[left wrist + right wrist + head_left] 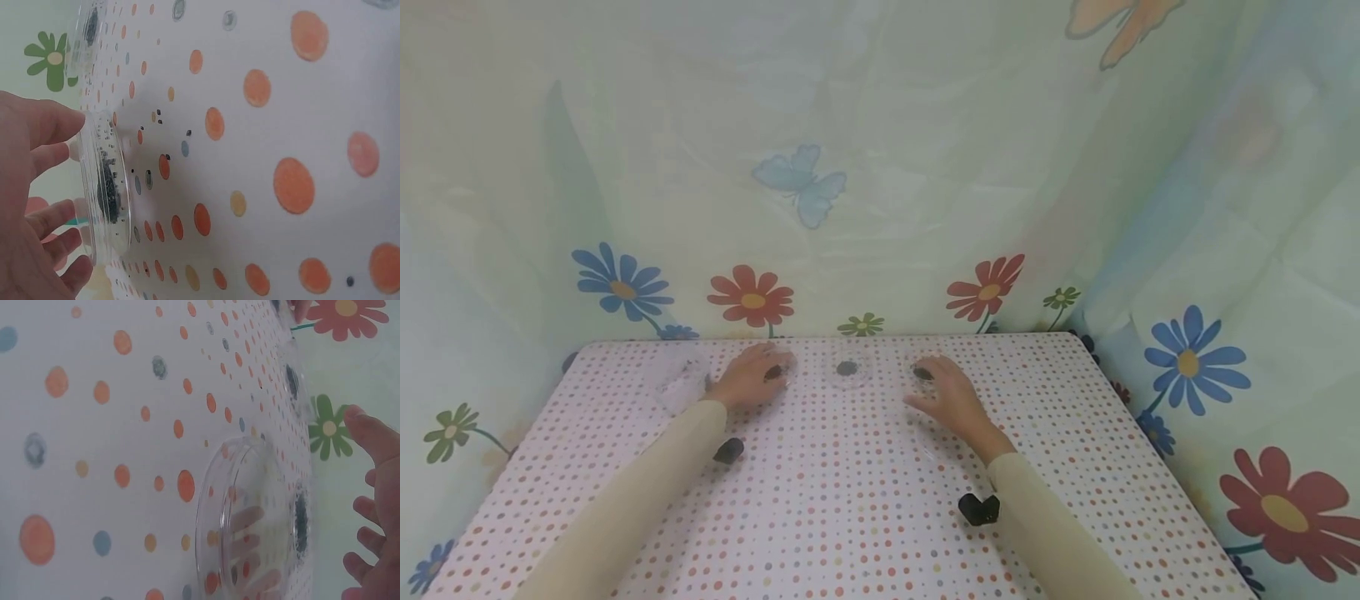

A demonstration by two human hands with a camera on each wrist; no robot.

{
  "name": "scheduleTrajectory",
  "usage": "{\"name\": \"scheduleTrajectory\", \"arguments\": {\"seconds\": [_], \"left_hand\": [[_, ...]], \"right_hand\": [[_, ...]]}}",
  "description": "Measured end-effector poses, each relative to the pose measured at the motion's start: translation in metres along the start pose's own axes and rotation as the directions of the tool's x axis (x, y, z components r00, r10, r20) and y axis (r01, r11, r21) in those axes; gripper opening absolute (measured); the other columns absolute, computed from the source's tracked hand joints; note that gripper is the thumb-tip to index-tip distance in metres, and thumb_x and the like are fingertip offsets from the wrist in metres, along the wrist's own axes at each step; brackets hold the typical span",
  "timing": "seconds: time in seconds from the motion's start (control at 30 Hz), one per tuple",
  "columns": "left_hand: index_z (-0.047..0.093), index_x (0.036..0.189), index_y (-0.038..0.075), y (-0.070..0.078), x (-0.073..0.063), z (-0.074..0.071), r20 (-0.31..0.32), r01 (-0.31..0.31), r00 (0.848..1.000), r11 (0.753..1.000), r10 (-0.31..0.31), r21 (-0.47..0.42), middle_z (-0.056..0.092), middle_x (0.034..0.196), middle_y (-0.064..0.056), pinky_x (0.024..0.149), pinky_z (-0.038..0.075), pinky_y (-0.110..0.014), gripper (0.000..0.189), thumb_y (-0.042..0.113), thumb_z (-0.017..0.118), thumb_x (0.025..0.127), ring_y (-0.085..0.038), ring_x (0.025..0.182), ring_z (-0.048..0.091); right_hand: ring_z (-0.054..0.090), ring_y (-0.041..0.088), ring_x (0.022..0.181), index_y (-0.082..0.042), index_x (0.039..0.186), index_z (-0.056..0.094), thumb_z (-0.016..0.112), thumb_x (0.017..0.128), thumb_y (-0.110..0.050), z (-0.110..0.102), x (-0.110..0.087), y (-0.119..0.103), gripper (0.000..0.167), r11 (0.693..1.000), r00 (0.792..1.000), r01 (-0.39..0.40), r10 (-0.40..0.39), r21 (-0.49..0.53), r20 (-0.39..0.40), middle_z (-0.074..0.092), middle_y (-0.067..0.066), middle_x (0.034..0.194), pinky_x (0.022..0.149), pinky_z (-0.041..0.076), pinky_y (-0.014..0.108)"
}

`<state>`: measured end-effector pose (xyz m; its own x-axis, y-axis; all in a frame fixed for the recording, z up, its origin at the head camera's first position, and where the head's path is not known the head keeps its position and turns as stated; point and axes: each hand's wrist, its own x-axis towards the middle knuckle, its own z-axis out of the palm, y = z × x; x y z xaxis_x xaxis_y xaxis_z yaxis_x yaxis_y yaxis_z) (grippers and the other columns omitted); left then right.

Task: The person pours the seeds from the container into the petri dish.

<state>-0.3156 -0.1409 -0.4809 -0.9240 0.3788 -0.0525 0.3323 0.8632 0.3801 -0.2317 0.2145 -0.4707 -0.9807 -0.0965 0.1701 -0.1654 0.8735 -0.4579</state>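
Note:
A clear round petri dish [125, 206] with dark granules inside lies under my left hand [751, 379]. My left thumb meets one end of its rim, and my bent fingers reach around its other side. My right hand [953, 402] is just above another petri dish [302, 522] of dark granules, its fingers spread and holding nothing. In front of that dish, a clear round lid [215, 531] lies on the table, with reflections of fingers in it. Between my hands sits a third petri dish [847, 369] with a dark heap in its middle.
Crumpled-looking clear plastic [679, 382] lies left of my left hand. Several tiny dark granules are scattered on the dotted tabletop [842, 508] by the left dish. A flower-printed curtain [880, 250] hangs behind the table's far edge. Dark wrist bands [979, 509] show by both sleeves.

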Motion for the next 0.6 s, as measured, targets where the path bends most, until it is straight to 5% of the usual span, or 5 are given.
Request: {"name": "scheduleTrajectory", "arguments": {"seconds": [0.6], "left_hand": [[0.048,0.143,0.022,-0.001,0.0,-0.003,-0.014,-0.043,0.999,0.998,0.043,0.039,0.032,0.157,-0.014,0.115,0.024,-0.063,0.052,0.033,0.059,0.093,-0.037,0.146,0.024]], "right_hand": [[0.033,0.035,0.142,-0.01,0.138,0.05,0.072,0.084,-0.041,-0.01,-0.021,0.013,0.067,1.0,1.0,0.005,-0.005,0.011,-0.014,0.042,0.016,0.149,0.116,0.029,0.056]]}}
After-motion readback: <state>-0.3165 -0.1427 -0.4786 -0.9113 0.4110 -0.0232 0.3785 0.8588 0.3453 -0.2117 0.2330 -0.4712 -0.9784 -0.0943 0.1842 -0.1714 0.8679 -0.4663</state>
